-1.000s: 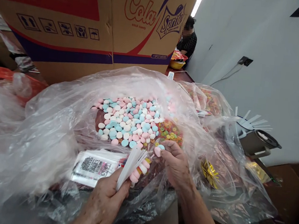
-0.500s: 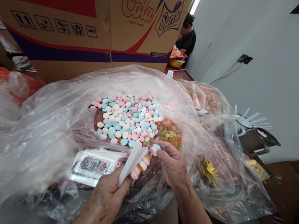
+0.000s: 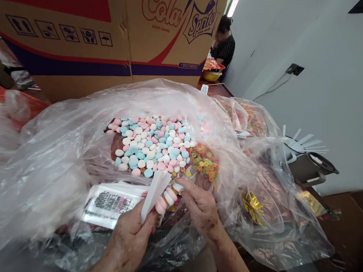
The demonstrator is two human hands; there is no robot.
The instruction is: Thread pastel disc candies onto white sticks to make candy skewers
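My left hand point(image 3: 130, 236) is closed around a bundle of flat white strips point(image 3: 154, 196). Beside the strips, a short row of pink and white round candies point(image 3: 170, 196) sticks out from the same hand, with yellow ring shapes next to it. At the row's far end my right hand point(image 3: 202, 208) pinches a blue and pink candy point(image 3: 178, 187) between thumb and fingers; whether it touches the row is hard to see. Loose pink, white and blue candies point(image 3: 151, 146) lie heaped just beyond both hands. Printed white packets point(image 3: 112, 205) lie left of my left hand.
Clear plastic sheeting point(image 3: 57, 140) surrounds the candies. Small coloured ring candies point(image 3: 206, 162) lie to their right. A large cardboard box point(image 3: 87, 72) stands behind. At right are a dark jug point(image 3: 312, 169), more white strips point(image 3: 307, 142) and a gold tinsel bundle point(image 3: 252, 207). A person point(image 3: 226, 45) sits farther back.
My right hand has moved slightly left and down, bringing its candies to the end of the row by my left hand. The view has shifted a little.
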